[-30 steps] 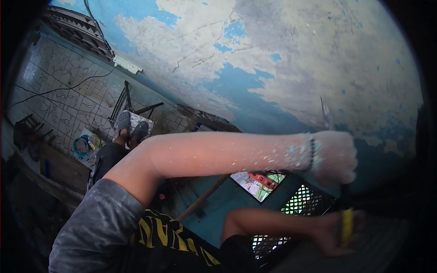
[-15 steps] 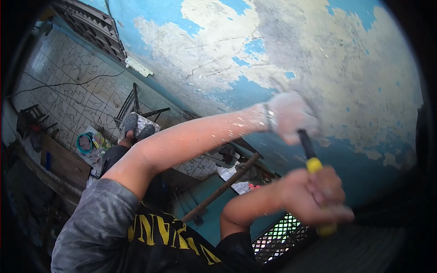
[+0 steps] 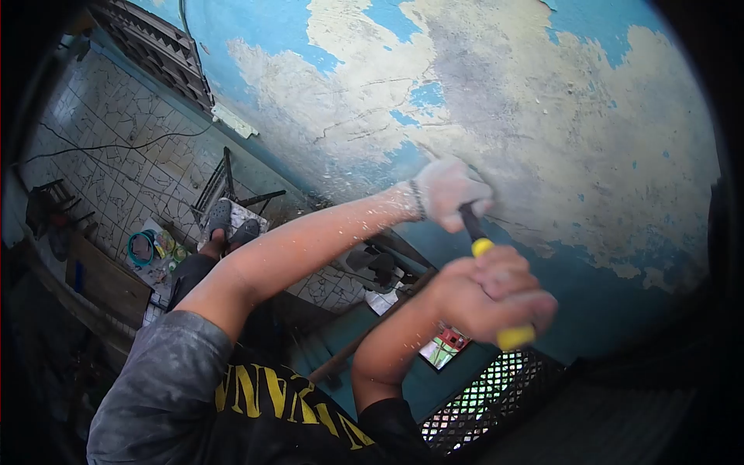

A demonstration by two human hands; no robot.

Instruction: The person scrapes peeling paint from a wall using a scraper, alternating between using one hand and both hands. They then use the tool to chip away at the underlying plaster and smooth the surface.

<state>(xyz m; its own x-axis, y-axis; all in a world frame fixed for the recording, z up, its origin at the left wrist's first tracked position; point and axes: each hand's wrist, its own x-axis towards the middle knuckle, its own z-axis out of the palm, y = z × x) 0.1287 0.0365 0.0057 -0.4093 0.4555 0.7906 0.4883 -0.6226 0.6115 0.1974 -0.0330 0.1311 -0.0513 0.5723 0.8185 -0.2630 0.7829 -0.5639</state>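
Observation:
My left hand (image 3: 453, 192), white with dust, is closed around the head end of a scraper (image 3: 472, 222), close against the peeling wall (image 3: 527, 116). Its blade is hidden behind that hand. Lower down, my right hand (image 3: 496, 298) is wrapped around the black and yellow handle, whose yellow butt sticks out below the fingers. Pale flakes cling to my left forearm and hang in the air beside it. Blue paint remains in patches around bare grey-white plaster, with a crack left of my hands.
My feet in grey clogs stand at the left, beside a metal-framed stand (image 3: 223, 174). On the tiled floor (image 3: 139, 116) are a teal basin (image 3: 142, 248), a cable and a wooden board (image 3: 108, 275). A wooden pole (image 3: 341, 360) slants below my arms, near a lattice screen (image 3: 488, 403).
Both hands and the scraper have shifted left and a little up in the view. The grip of each hand stays the same.

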